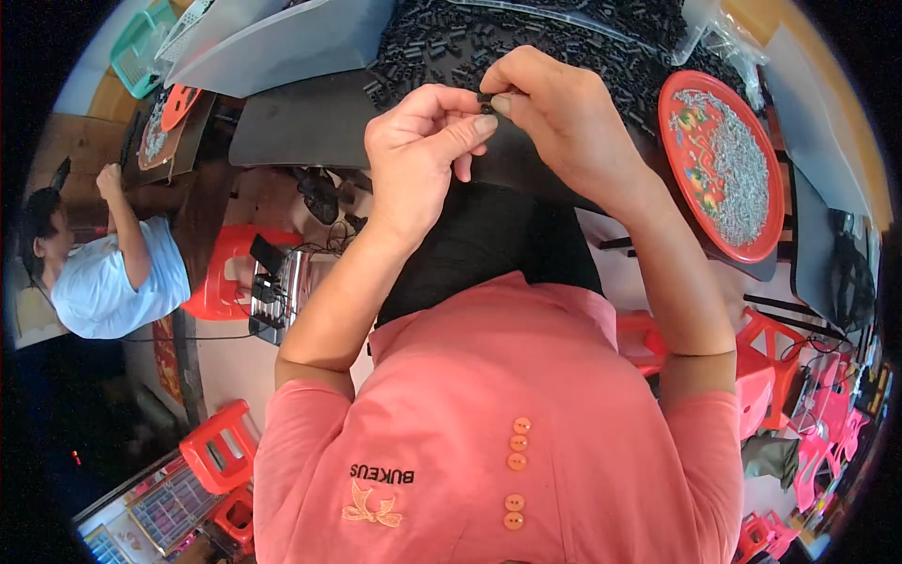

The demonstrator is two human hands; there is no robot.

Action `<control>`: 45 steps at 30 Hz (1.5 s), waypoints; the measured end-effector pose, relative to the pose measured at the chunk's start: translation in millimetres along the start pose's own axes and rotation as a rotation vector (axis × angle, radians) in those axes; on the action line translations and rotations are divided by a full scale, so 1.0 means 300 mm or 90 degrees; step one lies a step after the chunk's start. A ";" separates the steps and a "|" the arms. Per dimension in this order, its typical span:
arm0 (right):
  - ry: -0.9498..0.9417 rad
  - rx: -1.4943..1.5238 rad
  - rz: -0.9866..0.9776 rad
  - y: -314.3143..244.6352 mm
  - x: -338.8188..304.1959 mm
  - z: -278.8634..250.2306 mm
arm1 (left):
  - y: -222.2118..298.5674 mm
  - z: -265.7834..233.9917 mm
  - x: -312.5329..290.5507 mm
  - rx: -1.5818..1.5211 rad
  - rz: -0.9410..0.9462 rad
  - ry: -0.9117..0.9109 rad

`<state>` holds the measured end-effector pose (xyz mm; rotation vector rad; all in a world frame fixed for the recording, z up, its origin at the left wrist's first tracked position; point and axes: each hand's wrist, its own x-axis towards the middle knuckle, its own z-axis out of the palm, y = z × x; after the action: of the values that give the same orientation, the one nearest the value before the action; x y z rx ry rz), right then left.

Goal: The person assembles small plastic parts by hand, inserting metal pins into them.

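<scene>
Left hand (415, 141) and right hand (568, 122) are pinching 1 black piece (485, 101) over the tabletop (301, 130); its handling is seemingly unfinished; a heap of loose parts (437, 52) is lying beyond, any completed ones being indistinguishable.

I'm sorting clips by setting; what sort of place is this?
Probably a workshop: heaped small black parts, a round red tray of tiny silvery pieces, and another person wearing light blue.

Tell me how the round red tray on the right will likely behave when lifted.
The red tray will probably stay stiff, given its smooth rim. Its silvery pieces lie mostly rightward, so it may dip that way; being loose, they could slide.
</scene>
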<state>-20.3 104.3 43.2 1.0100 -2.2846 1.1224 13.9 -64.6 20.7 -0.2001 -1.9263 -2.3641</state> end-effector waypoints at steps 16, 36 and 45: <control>0.111 0.372 0.214 0.056 -0.121 0.002 | -0.055 0.068 0.000 0.125 0.062 -0.050; 0.051 0.150 0.129 0.034 -0.117 -0.029 | -0.063 0.054 0.001 0.101 -0.003 -0.077; 0.053 0.128 0.084 0.025 -0.108 -0.026 | -0.072 0.051 0.004 0.095 -0.003 -0.078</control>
<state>-4.3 127.5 24.1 0.8756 -2.2328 1.4442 10.3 -45.3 3.0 -0.3379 -2.1495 -2.2470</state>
